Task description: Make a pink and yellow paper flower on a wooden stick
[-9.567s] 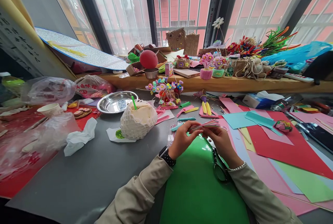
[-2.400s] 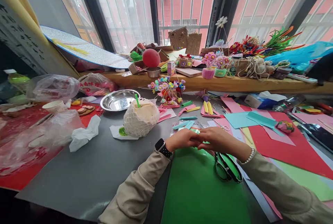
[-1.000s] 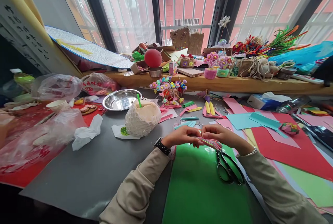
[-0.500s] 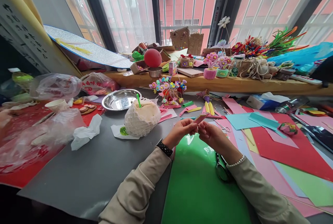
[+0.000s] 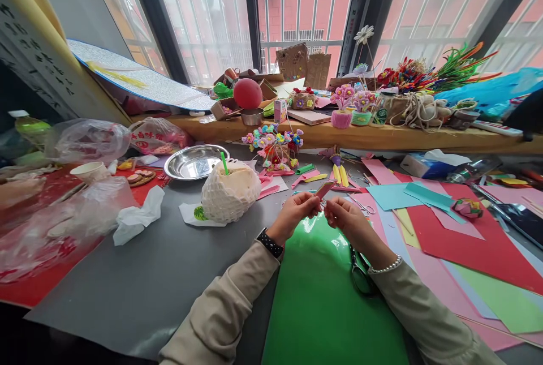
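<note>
My left hand (image 5: 297,211) pinches a small folded pink paper strip (image 5: 324,189) between thumb and fingers, its far end pointing up and to the right. Just right of it, my right hand (image 5: 348,222) has its thumb and fingertips pressed together close to the strip's lower end. Whatever may lie in that pinch is too small to make out. Both hands hover over the far end of a glossy green sheet (image 5: 331,303). Black-handled scissors (image 5: 361,277) lie on the sheet, partly under my right wrist.
A coconut in white foam netting (image 5: 231,192) with a green straw stands left of my hands, before a metal plate (image 5: 186,174). Coloured papers (image 5: 479,229) spread across the right. Crocheted flowers (image 5: 274,147) stand behind. At the left edge, a blurred hand (image 5: 19,192) of another person shows.
My right fingertips have drawn slightly away from the strip, leaving a small gap between the hands. The strip's visible face has turned a little. The other person's hand reaches further in.
</note>
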{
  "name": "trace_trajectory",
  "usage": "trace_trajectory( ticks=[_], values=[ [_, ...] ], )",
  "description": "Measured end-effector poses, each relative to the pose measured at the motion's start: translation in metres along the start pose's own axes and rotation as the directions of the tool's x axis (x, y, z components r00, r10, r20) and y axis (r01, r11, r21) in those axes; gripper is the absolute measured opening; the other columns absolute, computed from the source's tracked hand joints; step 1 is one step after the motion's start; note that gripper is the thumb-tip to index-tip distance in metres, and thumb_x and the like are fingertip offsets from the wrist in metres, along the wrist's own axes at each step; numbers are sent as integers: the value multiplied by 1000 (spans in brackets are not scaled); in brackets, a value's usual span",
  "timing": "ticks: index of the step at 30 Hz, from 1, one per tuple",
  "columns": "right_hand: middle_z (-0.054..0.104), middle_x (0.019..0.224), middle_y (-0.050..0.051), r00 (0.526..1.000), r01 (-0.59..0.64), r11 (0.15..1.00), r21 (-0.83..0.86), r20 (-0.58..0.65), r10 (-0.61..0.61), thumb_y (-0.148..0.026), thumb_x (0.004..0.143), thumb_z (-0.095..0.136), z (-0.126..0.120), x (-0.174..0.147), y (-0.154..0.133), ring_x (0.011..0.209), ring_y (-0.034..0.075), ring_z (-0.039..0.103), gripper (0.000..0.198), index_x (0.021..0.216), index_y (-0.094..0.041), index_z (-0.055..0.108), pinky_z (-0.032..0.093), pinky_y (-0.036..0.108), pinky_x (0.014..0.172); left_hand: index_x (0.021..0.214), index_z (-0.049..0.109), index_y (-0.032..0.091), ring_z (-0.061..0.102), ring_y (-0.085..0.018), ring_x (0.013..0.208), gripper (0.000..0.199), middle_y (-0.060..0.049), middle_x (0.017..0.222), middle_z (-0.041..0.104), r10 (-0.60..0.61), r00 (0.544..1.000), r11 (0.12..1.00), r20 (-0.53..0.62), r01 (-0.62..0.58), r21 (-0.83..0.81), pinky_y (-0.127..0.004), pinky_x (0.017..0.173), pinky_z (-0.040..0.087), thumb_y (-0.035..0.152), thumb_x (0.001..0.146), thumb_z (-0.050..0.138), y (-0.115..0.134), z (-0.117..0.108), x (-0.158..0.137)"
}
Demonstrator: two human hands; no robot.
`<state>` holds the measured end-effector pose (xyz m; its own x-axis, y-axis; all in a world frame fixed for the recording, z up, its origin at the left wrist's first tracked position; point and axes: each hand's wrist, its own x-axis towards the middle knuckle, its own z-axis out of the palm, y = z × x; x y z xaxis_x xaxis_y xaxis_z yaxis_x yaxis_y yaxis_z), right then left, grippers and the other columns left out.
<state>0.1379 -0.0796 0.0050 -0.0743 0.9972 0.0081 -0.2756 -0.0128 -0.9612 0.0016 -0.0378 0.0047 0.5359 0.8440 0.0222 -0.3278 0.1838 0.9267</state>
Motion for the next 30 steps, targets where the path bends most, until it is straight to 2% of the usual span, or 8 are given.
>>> trace_trajectory(
  ticks=[4, 7, 14, 19, 22, 25, 27, 30],
  values=[
    [49, 57, -4, 995, 100, 994, -46, 1, -100, -42, 71, 59, 3, -4, 3, 45, 6, 40, 28, 64, -19, 46, 30, 22, 44, 68, 55, 12, 44, -4, 52, 32, 3, 58, 52, -21, 1000, 989, 13, 22, -150, -18, 53, 31, 40, 61, 68, -2, 1, 1],
    [52, 61, -3, 993, 120, 992, -34, -6, -120, -41, 70, 60, 5, -5, 4, 47, 7, 42, 27, 65, -19, 46, 32, 22, 45, 70, 56, 12, 45, -4, 54, 32, 3, 58, 50, -48, 999, 973, -4, 46, -226, -17, 54, 33, 40, 59, 69, -4, 1, 2],
    [45, 57, -5, 988, -123, 953, 275, -59, 145, -34, 61, 66, 8, 0, 9, 42, 3, 33, 25, 61, -17, 48, 28, 19, 40, 71, 54, 13, 46, -4, 55, 32, 3, 60, 52, -19, 1000, 956, -18, 13, -294, -17, 56, 35, 38, 59, 70, -10, 2, 3],
    [42, 54, -5, 976, -182, 924, 336, -51, 211, -30, 60, 65, 8, -1, 12, 41, 3, 30, 23, 57, -18, 46, 27, 20, 39, 71, 53, 14, 45, -4, 54, 32, 3, 60, 51, 23, 1000, 966, -10, -25, -256, -18, 56, 34, 39, 60, 69, -10, 3, 2],
    [45, 54, -5, 989, -90, 982, 164, -100, 107, -36, 65, 62, 6, -1, 12, 43, 5, 36, 25, 61, -18, 45, 30, 20, 42, 70, 52, 13, 44, -5, 53, 32, 3, 59, 51, 32, 999, 987, -21, -35, -158, -19, 54, 32, 40, 61, 67, -6, 4, 1],
    [49, 60, -3, 994, 69, 986, -155, -71, -80, -41, 70, 57, 2, -1, 10, 53, 9, 45, 26, 66, -19, 45, 38, 24, 49, 67, 51, 13, 42, -5, 50, 31, 3, 56, 52, 78, 997, 996, -23, -77, 44, -19, 51, 30, 41, 64, 64, -1, 5, -1],
    [53, 71, 1, 980, 186, 916, -357, 1, -199, -41, 73, 54, -2, -2, 8, 65, 13, 50, 22, 73, -19, 48, 42, 27, 58, 67, 52, 13, 43, -5, 50, 30, 3, 56, 52, 123, 992, 981, -22, -118, 151, -20, 50, 31, 40, 66, 62, 1, 5, -2],
    [56, 82, 4, 945, 307, 751, -584, 92, -315, -37, 79, 47, -7, -3, 4, 78, 16, 52, 17, 82, -20, 51, 43, 30, 68, 71, 54, 13, 46, -7, 53, 27, 2, 58, 52, 168, 986, 957, -19, -158, 243, -20, 51, 34, 39, 69, 60, 2, 5, -3]
  ],
)
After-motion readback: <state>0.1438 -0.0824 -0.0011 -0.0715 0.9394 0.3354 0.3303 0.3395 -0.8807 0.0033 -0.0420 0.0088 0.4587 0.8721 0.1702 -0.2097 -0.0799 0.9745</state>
